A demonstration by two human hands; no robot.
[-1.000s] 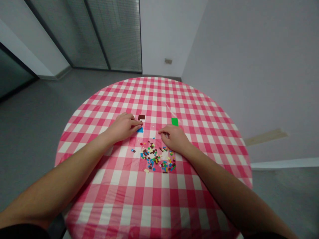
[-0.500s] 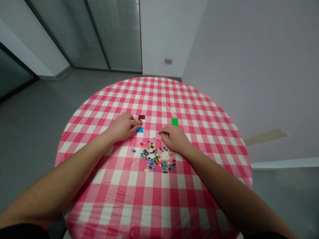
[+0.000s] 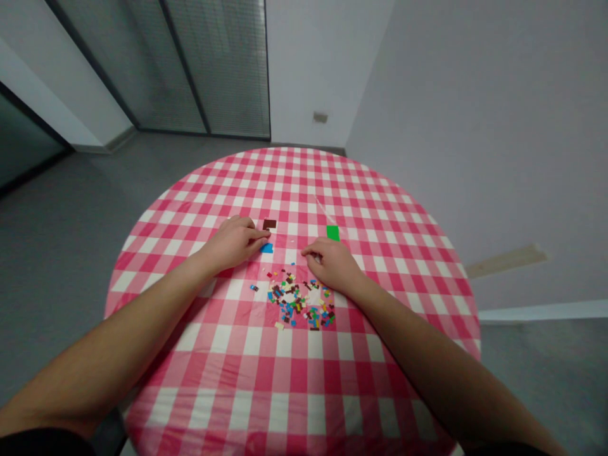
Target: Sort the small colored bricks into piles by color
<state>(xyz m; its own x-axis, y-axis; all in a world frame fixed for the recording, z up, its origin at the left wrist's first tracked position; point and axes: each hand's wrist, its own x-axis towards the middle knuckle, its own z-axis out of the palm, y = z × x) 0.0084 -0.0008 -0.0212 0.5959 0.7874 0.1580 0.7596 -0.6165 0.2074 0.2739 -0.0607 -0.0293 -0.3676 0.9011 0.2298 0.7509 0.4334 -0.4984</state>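
Three flat plastic plates are lying ahead of my hands: a dark brown rectangular plate, a bright blue plate and a green rectangular plate. Dozens of tiny multicoloured plastic bricks, too many to count, are spreading in one loose heap below them, with one small blue-and-dark piece lying just outside it on the left.

My left hand is resting palm down, its fingers lying together and clamped on nothing I can see, their tips sitting between the brown plate and the blue plate. My right hand is resting just above the heap, its fingers loosely curled and slightly apart, holding nothing, and the green plate is lying just beyond it.

Everything is sitting on a round table's pink-and-white gingham cloth, with my two bare forearms reaching in from the bottom of the view.

Compared with the earlier frames, my left fingertips are sitting very slightly further back, while the plates and heap are staying put.
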